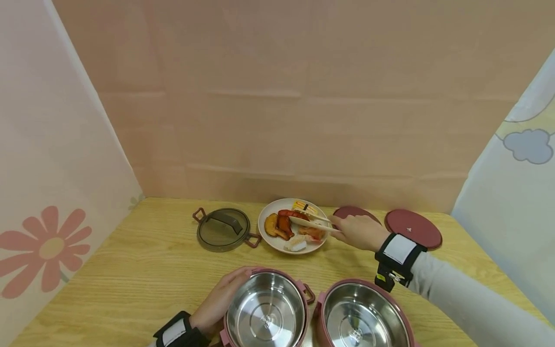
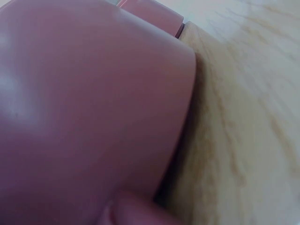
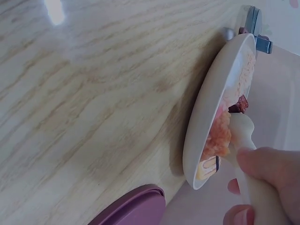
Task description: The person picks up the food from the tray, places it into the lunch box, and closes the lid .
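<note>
My left hand (image 1: 225,291) curves round the left side of a pink pot (image 1: 266,308) with a shiny steel inside. In the left wrist view a fingertip (image 2: 136,211) touches the pot's outer wall (image 2: 93,103) low down. My right hand (image 1: 362,231) holds cream tongs (image 1: 314,224), reaching over a white plate (image 1: 263,231). The tips lie by a reddish sausage (image 1: 286,212); whether they grip it I cannot tell. Around it lie brown glazed pieces (image 1: 284,225), a yellow sushi piece (image 1: 304,207), an orange fried piece (image 1: 312,233) and a whitish piece (image 1: 297,243).
A second pink pot (image 1: 357,315) stands right of the first, close beside it. Left of the plate lies a dark glass lid (image 1: 222,236) with side handles. Two maroon round lids (image 1: 414,229) are at the back right, one partly behind my right hand.
</note>
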The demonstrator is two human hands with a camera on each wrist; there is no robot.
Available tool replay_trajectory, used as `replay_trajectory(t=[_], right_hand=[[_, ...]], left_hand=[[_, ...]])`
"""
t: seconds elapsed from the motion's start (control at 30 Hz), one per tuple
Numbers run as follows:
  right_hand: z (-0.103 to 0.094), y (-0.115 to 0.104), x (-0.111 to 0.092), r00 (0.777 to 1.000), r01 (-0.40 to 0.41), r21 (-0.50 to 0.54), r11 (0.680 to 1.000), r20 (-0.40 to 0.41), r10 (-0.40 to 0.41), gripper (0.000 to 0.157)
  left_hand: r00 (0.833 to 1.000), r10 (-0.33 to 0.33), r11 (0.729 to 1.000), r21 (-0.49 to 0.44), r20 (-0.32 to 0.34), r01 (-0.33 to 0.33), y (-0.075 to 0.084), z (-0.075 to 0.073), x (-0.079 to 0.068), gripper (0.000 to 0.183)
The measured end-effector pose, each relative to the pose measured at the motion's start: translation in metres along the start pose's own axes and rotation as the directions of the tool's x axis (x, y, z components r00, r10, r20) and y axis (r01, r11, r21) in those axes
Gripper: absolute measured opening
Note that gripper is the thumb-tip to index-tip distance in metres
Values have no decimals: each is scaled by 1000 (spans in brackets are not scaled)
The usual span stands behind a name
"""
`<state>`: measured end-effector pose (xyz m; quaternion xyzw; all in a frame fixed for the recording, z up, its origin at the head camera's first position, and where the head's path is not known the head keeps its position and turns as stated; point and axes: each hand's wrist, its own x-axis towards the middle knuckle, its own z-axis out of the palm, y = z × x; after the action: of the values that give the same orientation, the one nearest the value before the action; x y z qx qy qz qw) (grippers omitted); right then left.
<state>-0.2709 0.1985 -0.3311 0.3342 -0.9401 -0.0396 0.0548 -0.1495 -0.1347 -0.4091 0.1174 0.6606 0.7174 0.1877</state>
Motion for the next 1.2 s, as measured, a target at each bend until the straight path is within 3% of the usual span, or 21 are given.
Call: replay_trajectory(t=[0.1, 0.23, 0.7, 1.13, 1.2], right_hand=[[0, 2, -4, 1000, 2, -7, 1000, -11, -2, 33], [-2, 5, -6, 1000, 4, -17, 1000, -28, -4, 35], [-15, 6, -18, 997, 1, 31, 1000, -81, 2, 28], [-31, -5, -34, 994, 12, 22, 1000, -110, -10, 35], [-34, -7, -38, 993, 14, 21, 1000, -114, -11, 37]], left_hand=[[1000, -1, 1000, 19, -5, 1, 0, 1, 0, 58], [997, -32, 999, 41, -67, 35, 1, 2, -1, 61], [998, -28, 999, 12, -57, 29, 2, 2, 0, 61], [996, 6, 998, 66, -85, 0, 1, 4, -1, 56], [998, 0, 999, 35, -70, 3, 1, 3, -2, 56]])
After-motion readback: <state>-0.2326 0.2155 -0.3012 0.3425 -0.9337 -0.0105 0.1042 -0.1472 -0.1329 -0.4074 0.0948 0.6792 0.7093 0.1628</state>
